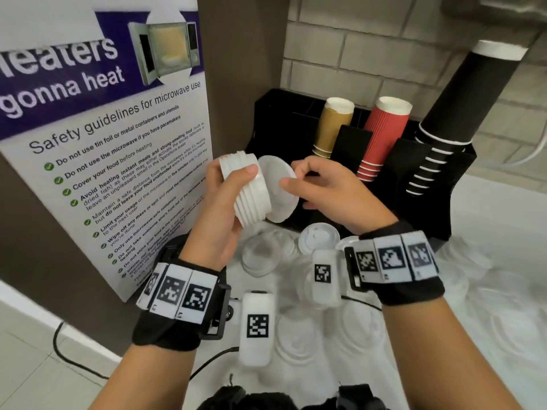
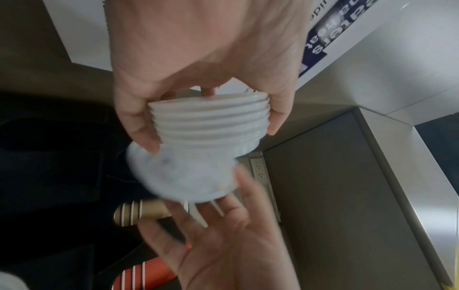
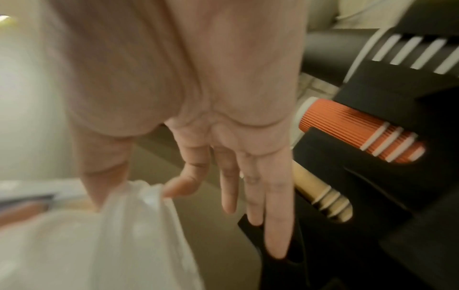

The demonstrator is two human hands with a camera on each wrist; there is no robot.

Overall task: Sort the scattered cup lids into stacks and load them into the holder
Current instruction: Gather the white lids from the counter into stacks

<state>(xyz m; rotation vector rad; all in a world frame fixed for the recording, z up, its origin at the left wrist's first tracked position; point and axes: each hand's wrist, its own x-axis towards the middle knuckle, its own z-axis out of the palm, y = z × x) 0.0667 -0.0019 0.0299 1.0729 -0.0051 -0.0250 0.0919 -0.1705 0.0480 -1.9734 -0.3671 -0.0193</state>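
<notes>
Sorting is partway: left hand grips 1 lid stack, right hand pinches a single lid against it, many loose lids cover the table, and no lids are visible in the holder.

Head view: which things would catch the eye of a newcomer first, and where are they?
In the middle, the left hand grips a stack of white lids, and the right hand pinches one more lid against its end. Behind them a black holder carries tan, red and black cups; to the left stands a microwave safety poster.
</notes>
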